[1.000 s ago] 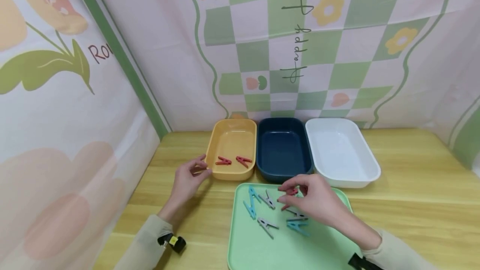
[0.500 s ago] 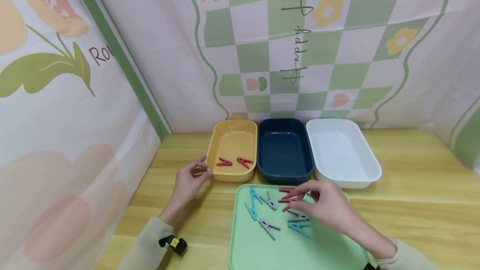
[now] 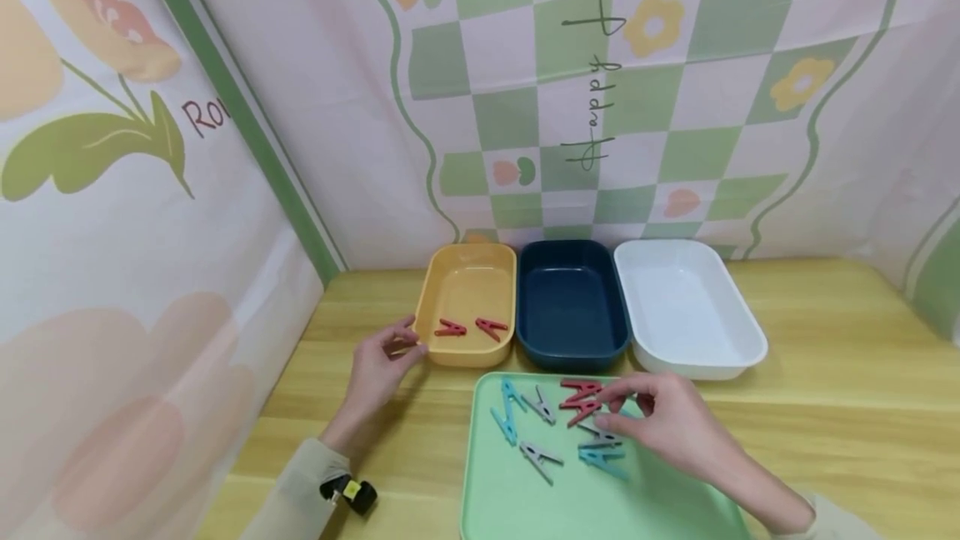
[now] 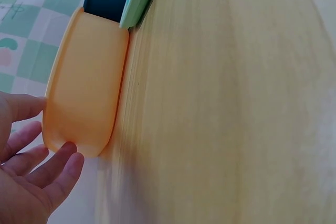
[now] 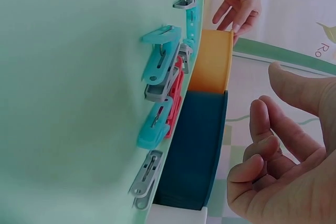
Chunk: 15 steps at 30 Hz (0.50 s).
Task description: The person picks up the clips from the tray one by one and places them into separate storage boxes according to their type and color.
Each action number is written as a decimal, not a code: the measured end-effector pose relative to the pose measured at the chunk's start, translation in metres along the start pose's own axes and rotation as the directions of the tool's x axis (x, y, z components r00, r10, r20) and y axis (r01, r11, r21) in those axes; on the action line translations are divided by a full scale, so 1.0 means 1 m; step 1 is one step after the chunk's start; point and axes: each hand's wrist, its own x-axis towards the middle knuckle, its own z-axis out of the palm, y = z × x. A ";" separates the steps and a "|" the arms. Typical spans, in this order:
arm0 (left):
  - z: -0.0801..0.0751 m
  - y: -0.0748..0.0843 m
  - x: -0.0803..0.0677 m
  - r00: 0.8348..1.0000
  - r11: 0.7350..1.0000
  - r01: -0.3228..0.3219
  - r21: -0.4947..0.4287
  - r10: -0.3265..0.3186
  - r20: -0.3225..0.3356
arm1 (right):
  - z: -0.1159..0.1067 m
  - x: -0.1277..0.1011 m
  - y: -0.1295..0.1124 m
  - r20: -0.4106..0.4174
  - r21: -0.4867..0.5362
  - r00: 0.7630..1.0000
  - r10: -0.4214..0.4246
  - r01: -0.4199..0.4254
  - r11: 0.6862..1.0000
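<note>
Two red clothespins (image 3: 581,400) are seen lying crossed at the far edge of the mint-green tray (image 3: 517,507), just in front of the navy bin (image 3: 570,302). The right hand (image 3: 671,427) is held just beside them; its thumb and forefinger are extended toward the pins, but whether they touch the pins cannot be told from the head view. In the right wrist view the fingers (image 5: 273,145) are shown loosely curled and slightly apart, with nothing held between them.

Further pins are noted on the same tray: two grey clothespins (image 3: 538,403) (image 3: 540,458) and two teal clothespins (image 3: 507,411) to the left of the red pair, and one teal clothespin (image 3: 602,460) lying partly under the right hand.

The left hand (image 3: 378,365) is placed at the near left corner of the yellow bin (image 3: 467,290); its fingers (image 4: 55,169) are relaxed and slightly spread, the tips touching the bin's outer wall. Two more red clothespins (image 3: 471,328) are recorded inside that bin.

The three bins stand side by side on the wooden table (image 3: 840,407), the white bin (image 3: 686,307) at the right end.
</note>
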 end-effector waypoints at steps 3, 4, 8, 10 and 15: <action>0.001 0.001 0.001 1.000 1.000 -0.009 -0.002 0.009 -0.003 | -0.001 -0.001 0.002 0.004 0.007 1.000 0.005 -0.005 1.000; 0.001 0.001 0.001 1.000 1.000 -0.012 0.000 0.012 -0.003 | -0.002 -0.001 0.002 0.004 0.009 1.000 0.010 -0.010 1.000; 0.001 0.000 0.002 1.000 1.000 -0.014 -0.001 0.014 0.000 | -0.005 -0.002 0.006 0.017 0.004 0.999 0.037 -0.037 0.999; 0.002 0.000 0.002 1.000 1.000 -0.011 -0.007 0.011 0.002 | -0.005 -0.002 0.009 0.029 -0.006 0.998 0.064 -0.064 0.998; 0.001 -0.001 0.001 1.000 1.000 -0.003 -0.015 0.003 -0.002 | -0.004 -0.005 0.017 0.055 -0.046 0.995 0.088 -0.086 0.995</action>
